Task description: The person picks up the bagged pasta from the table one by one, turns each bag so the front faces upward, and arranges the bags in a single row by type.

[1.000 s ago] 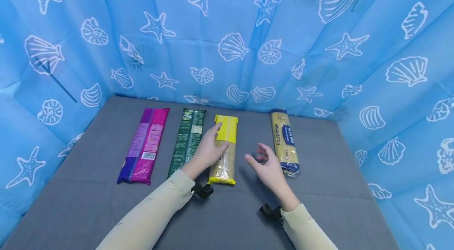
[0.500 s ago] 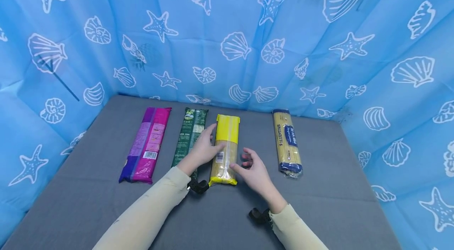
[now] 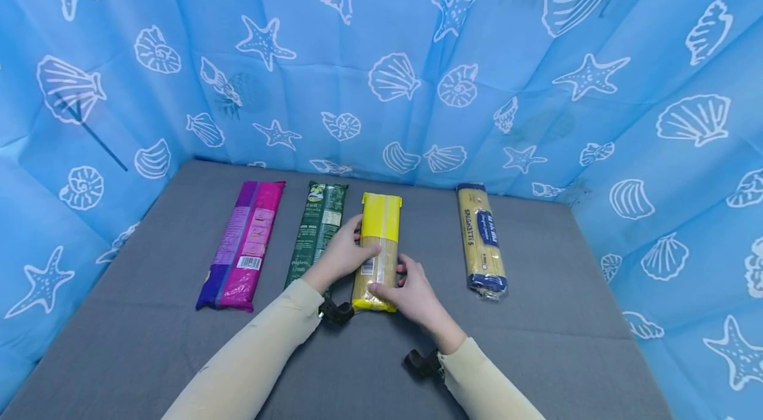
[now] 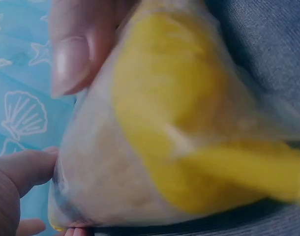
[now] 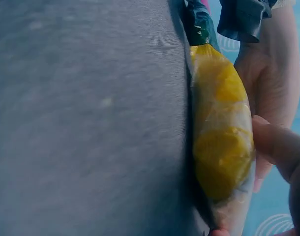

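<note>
A yellow pasta packet (image 3: 380, 234) lies lengthwise on the grey table top (image 3: 149, 334), third in a row of packets. My left hand (image 3: 348, 249) grips its left edge at mid-length, thumb across the top. At the near end my right hand (image 3: 401, 282) grips it from the right, thumb on top. The left wrist view shows the yellow packet (image 4: 189, 128) close up under my left thumb (image 4: 71, 49). In the right wrist view the yellow packet (image 5: 221, 147) lies on the grey surface between my left hand (image 5: 270, 73) and my right thumb (image 5: 283, 147).
A magenta packet (image 3: 242, 244) and a dark green packet (image 3: 317, 231) lie left of the yellow one. A spaghetti packet with a blue label (image 3: 481, 241) lies to the right. Blue seashell-print cloth (image 3: 417, 42) walls the table on three sides.
My right hand has moved left from beside the blue-label packet and taken hold of the yellow packet's near end. My left hand has slid nearer along it and curled round its edge.
</note>
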`<state>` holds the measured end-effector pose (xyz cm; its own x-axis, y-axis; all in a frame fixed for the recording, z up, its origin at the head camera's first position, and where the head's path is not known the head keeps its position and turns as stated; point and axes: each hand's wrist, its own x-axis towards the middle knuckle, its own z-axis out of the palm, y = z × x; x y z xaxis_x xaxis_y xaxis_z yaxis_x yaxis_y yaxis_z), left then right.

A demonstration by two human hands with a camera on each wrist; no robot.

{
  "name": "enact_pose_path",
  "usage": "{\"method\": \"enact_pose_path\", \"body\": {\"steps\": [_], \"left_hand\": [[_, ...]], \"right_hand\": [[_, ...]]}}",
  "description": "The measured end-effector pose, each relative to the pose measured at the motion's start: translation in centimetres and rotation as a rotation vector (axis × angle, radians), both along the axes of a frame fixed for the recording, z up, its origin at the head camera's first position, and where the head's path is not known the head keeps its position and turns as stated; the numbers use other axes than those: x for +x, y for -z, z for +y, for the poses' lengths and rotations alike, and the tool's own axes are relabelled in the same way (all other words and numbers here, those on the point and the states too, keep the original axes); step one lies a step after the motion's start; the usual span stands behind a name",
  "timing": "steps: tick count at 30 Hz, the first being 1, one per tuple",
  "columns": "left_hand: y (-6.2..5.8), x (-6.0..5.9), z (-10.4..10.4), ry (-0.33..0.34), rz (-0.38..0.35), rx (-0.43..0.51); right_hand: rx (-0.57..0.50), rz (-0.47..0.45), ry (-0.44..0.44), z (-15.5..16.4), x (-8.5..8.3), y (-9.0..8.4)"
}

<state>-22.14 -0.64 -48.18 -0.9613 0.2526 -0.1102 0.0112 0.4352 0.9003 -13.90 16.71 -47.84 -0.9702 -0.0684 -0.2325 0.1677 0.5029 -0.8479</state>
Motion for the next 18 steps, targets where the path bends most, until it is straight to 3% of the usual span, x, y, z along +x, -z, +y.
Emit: {"method": "enact_pose_path", "body": {"steps": [7, 13, 18], "left_hand": [[-0.21, -0.45, 0.29, 0.019, -0.075, 0.062], [-0.8, -0.87, 0.49, -0.009, -0.127, 0.142], [-0.59, -0.86, 0.7, -0.019, -0.166, 0.199]], "right_hand": [[-0.028, -0.012, -0.062, 0.11, -0.35, -0.15], [-0.008, 0.002, -0.097, 0.29, -0.54, -0.23], [-0.023, 0.016, -0.114, 0.46, -0.43, -0.17]]}}
